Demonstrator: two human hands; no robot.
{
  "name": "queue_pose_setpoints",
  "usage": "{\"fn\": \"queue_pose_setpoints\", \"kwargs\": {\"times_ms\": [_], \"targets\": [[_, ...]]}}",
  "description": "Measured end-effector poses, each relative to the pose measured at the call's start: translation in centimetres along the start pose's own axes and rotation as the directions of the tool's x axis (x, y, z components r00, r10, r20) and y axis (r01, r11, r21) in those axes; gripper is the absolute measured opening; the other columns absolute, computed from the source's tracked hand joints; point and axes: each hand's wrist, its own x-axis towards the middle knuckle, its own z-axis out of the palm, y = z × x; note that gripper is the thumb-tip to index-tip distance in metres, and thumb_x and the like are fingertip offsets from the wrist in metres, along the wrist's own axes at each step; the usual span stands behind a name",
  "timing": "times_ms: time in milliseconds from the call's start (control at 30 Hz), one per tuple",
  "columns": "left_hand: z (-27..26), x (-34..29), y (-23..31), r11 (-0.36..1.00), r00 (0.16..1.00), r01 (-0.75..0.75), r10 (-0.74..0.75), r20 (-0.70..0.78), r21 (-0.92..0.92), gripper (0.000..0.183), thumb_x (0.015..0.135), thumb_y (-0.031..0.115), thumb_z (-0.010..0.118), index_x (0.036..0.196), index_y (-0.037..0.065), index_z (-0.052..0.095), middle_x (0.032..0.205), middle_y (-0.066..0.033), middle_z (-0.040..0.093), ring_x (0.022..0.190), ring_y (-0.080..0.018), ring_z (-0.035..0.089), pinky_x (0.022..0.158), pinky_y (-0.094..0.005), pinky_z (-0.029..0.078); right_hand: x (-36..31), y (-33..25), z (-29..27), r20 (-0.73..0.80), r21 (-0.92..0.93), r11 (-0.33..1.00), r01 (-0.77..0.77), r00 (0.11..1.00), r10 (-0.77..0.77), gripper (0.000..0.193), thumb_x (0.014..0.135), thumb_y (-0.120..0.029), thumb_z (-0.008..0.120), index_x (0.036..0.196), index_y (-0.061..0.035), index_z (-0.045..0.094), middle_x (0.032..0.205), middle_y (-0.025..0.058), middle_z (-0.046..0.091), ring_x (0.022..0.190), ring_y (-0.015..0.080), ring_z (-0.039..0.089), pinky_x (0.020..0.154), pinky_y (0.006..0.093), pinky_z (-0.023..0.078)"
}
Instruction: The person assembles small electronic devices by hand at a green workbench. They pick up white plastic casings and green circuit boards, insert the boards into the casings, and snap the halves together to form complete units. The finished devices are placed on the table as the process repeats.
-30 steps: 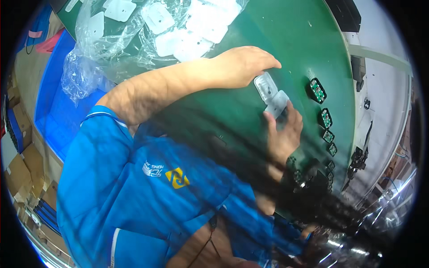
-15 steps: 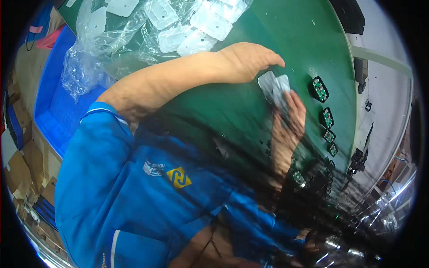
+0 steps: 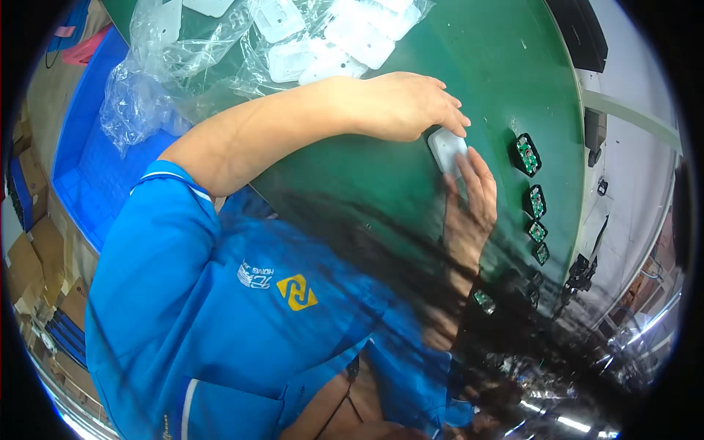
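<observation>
A small white plastic cover [image 3: 446, 149] with rounded corners is between my two hands above the green table. My left hand [image 3: 411, 106] arches in from the left, its fingers bent down and its fingertips at the cover's upper edge. From below, my right hand [image 3: 473, 196] grips the cover's right and lower side between fingers and thumb. The left fingers partly hide the top edge. Whether the cover is one piece or two laid together I cannot tell. Dark blurred strands cross in front of my right forearm.
Several white plastic covers [image 3: 359, 40] lie on a clear plastic bag [image 3: 209, 55] at the far left. A blue bin [image 3: 84, 176] stands beside the table [image 3: 484, 66]. Along the right edge runs a row of black housings with green circuit boards [image 3: 526, 155].
Two white pieces seen apart in my hands now appear as one outline. My left fingers have come down onto the upper edge, and my right hand has closed in beside them.
</observation>
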Motion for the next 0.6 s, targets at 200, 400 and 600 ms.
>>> {"fn": "queue_pose_setpoints", "kwargs": {"times_ms": [200,400,600], "targets": [[-0.3,0.0,0.3,1.0,1.0,-0.025,0.025,-0.003,0.006,0.055,0.071,-0.012,0.049,0.121,0.007,0.06,0.129,-0.0087,0.057,0.126,-0.0266,0.047,0.11,-0.0417,0.034,-0.2,1.6,0.6,-0.099,0.03,0.993,0.11,0.989,-0.107,0.036,0.079,0.002,0.067,0.113,-0.0077,0.064,0.124,0.0119,0.058,0.112,0.0278,0.056,0.092,0.0371,0.047],[-0.3,0.0,0.6,1.0,1.0,0.006,-0.006,0.028,-0.006,0.054,0.072,-0.012,0.049,0.121,0.007,0.06,0.13,-0.0093,0.056,0.127,-0.0266,0.046,0.11,-0.0419,0.033,-0.4,2.0,0.3,-0.047,0.029,0.99,0.137,0.99,-0.135,0.036,0.078,0.003,0.068,0.112,-0.0077,0.065,0.125,0.0126,0.057,0.112,0.0282,0.056,0.093,0.0369,0.047],[-0.2,0.3,1.1,0.999,0.998,0.029,-0.03,0.052,0.034,0.053,0.072,-0.011,0.05,0.123,0.005,0.058,0.13,-0.0096,0.056,0.128,-0.0263,0.045,0.11,-0.0421,0.032,-1.0,1.7,0.3,-0.058,0.087,0.995,0.054,0.997,-0.049,0.034,0.079,0.002,0.067,0.112,-0.0069,0.065,0.125,0.0128,0.057,0.111,0.0283,0.057,0.092,0.037,0.047]]}}
